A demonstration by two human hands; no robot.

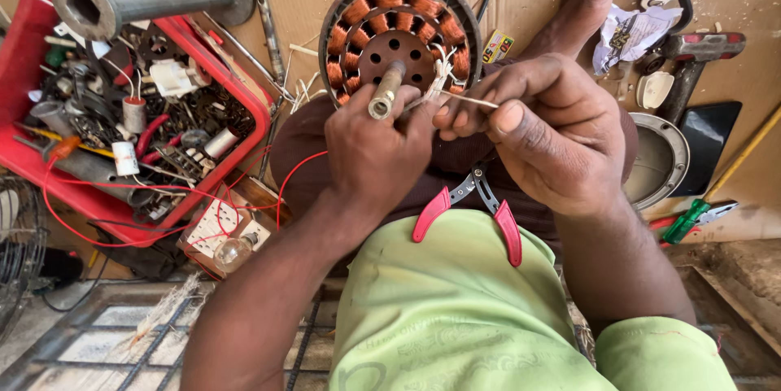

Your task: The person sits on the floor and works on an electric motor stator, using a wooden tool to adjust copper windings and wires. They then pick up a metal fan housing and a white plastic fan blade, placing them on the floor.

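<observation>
Fingers [468,118] of the right hand [545,135] are pinched tight on a thin pale strand [468,100], thumb pressed against the curled fingertips, and that strand runs off to the left toward the windings. Over on the other side, the left hand [374,159] is closed around the lower edge of the motor stator [399,33], its fingers curled up beside the steel shaft [384,94] that pokes out of the middle toward us. Stator sits upright on the person's lap, round face to the camera, copper coils ringed about a brown hub with holes in it. Just below both hands, red-handled pliers [480,212] lie on the lap, handles spread, jaws pointing up between the wrists.

Left of the person, a red plastic tray [252,126] is heaped with small parts and red wire, and a grey metal pipe [138,0] with a flange lies across its top. A small test board with a clear bulb [232,251] rests near the tray's corner. Off to the right, on the floor: a round metal cover [659,159], a hammer [691,53], and green-handled cutters [691,220]. A bare foot [582,0] stretches out beyond the stator.
</observation>
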